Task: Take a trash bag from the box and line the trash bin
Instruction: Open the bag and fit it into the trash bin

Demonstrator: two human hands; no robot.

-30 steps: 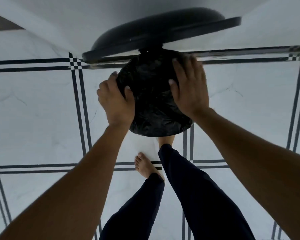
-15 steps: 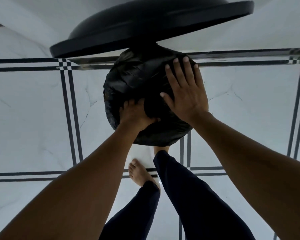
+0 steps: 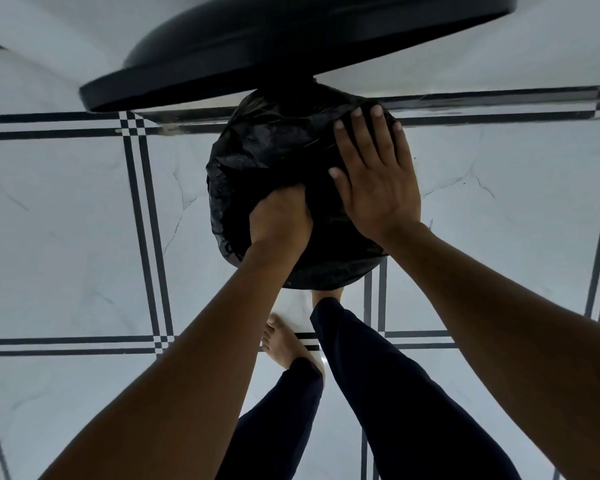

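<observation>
step: seating liner | change: left hand (image 3: 280, 221) moved from the rim down into the trash bag (image 3: 274, 157), fingers hidden, grip unclear | right hand (image 3: 373, 174) flat, fingers straight, pressing bag on trash bin (image 3: 333, 271) rim | lid (image 3: 291, 50) raised | lining nearly done

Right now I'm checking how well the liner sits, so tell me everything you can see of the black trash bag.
The black trash bag is thin, glossy, crinkled plastic spread over the round mouth of the bin, beneath the raised lid. Its wrinkled edge drapes over the rim. The left hand pushes down into its middle, fingers buried in the plastic; the right hand lies flat on its right side with fingers straight. The bin's own wall is hidden.
</observation>
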